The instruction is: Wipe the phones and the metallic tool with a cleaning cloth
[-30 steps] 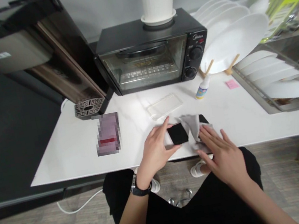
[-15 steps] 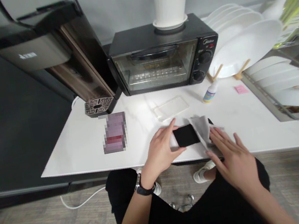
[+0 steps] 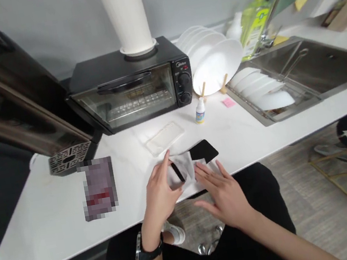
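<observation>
A black smartphone [image 3: 204, 150] lies flat on the white counter, its middle and left part covered by a pale grey cloth [image 3: 184, 164]. My left hand [image 3: 160, 190], with a watch on the wrist, grips the phone's left end between thumb and fingers. On the cloth rest the outstretched fingers of my right hand [image 3: 222, 190], pressing it from above, with the thumb spread away. Behind the phone lies a clear phone case [image 3: 165, 138]. A small white bottle with a blue and yellow label [image 3: 200, 111] stands farther back.
At the back stands a black toaster oven [image 3: 133, 90] with a white pot [image 3: 128, 17] on top. A drink machine [image 3: 22, 107] is at left, near a blurred-out purple item [image 3: 99, 188]. Plates [image 3: 215, 64], a pink note [image 3: 228, 102] and a sink [image 3: 316, 62] are to the right.
The camera view has turned right. The cloth has moved leftward along the phone under my right hand, uncovering the phone's right end. My left hand still holds the left end.
</observation>
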Motion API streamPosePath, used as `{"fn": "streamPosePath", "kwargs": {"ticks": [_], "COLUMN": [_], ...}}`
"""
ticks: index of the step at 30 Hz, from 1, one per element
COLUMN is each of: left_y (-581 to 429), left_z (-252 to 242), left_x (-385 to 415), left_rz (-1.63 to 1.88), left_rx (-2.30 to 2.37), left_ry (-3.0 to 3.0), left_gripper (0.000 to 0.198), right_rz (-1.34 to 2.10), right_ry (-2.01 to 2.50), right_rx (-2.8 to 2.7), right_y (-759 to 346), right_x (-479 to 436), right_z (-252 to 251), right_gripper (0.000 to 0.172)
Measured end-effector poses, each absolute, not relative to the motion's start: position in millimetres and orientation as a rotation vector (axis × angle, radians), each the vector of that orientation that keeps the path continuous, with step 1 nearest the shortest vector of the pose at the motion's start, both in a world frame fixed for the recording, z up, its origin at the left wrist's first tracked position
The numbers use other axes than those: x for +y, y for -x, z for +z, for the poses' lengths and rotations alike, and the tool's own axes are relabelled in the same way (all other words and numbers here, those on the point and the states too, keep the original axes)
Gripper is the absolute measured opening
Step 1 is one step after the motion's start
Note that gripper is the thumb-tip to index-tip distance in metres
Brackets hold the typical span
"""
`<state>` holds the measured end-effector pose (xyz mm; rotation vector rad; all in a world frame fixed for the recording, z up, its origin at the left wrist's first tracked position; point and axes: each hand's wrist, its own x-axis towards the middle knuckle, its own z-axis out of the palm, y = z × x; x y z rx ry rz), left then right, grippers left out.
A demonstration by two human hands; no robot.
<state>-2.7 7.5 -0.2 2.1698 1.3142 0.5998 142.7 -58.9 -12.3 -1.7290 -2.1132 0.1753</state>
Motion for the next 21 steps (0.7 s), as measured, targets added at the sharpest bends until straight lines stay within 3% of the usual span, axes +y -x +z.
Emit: {"fn": "streamPosePath", "kwargs": {"ticks": [6,13,21], "left_y": [7,11,1], "left_z": [-1,-2,6], "left_x": [5,5,6], "left_rz": [0.671,0.567,0.443], "left_rx": [1.298,1.377,1.354], "left_ry": [-2.148,-2.219,-2.315], "left_gripper": [0.067,0.071,0.063], "right_rz": [0.008,0.23,0.125], "right_ry": [1.853,1.624,1.764], "right_rx": [-1.971,-2.187,-1.984], "right_y": [-145,-104,-170], "right_x": [-30,-41,-43], "right_z": [-16,-14,-16], "right_gripper": [0.043,0.05,0.037]}}
